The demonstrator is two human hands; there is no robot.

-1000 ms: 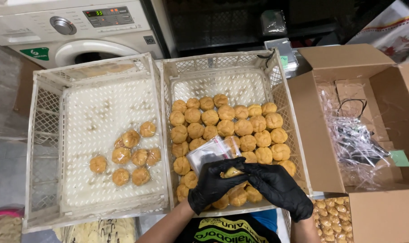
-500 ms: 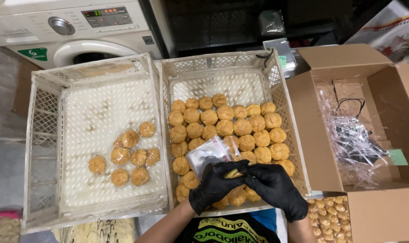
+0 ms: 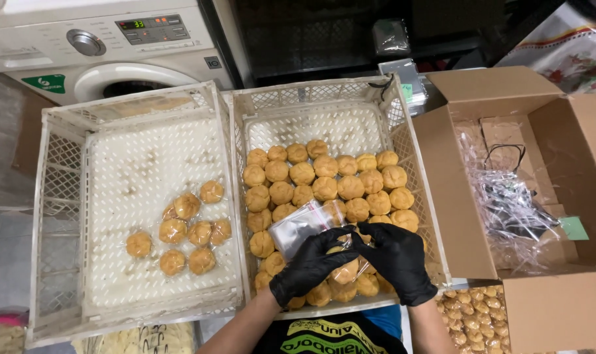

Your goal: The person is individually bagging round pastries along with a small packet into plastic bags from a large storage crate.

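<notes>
Bag (image 3: pixel 304 226) slants up-right; hands (image 3: pixel 353 259) grip.

A white washing machine (image 3: pixel 108 49) stands at the back. To its right is a dark shelf unit (image 3: pixel 350 33); to its left, grey floor (image 3: pixel 3 216) under even indoor light.

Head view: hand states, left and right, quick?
Left hand: closed on the clear plastic bag.
Right hand: fingers pinched at the bag's mouth beside a round pastry; whether it holds the pastry cannot be told.
</notes>
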